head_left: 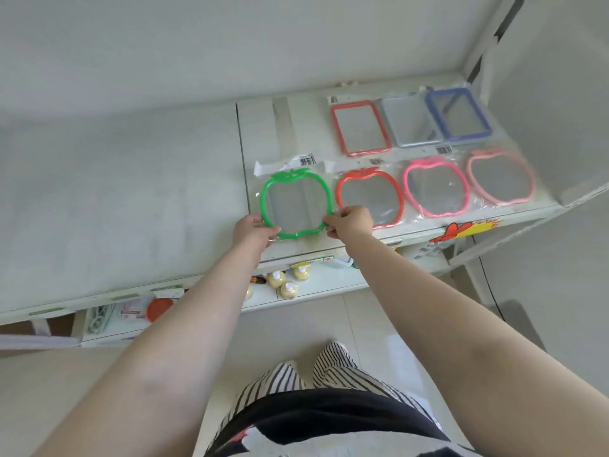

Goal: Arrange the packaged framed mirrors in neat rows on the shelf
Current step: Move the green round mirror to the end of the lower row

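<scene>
Head | green apple mirror [296, 202] between hands | left hand [252, 233], right hand [350, 222] both gripping it

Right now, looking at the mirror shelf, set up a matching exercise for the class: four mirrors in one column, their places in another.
Mirrors:
1. green apple mirror
2. red apple mirror
3. blue rectangular mirror
4. red rectangular mirror

Places:
A. back row, right end
B. front row, held by both hands
C. back row, left end
D. front row, second from left

Pairs: 1-B, 2-D, 3-A, 4-C
</scene>
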{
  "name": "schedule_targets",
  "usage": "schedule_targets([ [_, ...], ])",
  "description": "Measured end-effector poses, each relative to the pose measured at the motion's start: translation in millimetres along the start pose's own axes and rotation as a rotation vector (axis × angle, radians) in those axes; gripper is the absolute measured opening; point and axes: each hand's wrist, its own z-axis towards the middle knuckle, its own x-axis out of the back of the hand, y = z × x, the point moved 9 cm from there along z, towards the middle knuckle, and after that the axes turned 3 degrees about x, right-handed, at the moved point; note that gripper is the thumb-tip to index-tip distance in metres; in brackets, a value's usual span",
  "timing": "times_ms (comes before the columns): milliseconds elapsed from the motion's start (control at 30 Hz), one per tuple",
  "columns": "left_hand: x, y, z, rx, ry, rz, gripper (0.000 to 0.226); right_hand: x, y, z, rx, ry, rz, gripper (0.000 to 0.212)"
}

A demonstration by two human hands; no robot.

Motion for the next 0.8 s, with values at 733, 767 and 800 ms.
schedule_targets([
  [733, -96, 39, 10, -0.318, 0.1, 1.154, 0.091, 52, -1, 52, 0.458, 0.005, -0.858, 0.063],
  [767, -99, 31, 12, -0.283, 0.076, 1.166, 0.09, 50, 3, 53, 0.448, -0.013, -0.868, 0.065],
  [800, -101, 25, 12, -0.265, 0.064, 1.175, 0.089, 48, 5, 54, 0.443, -0.021, -0.867, 0.065],
])
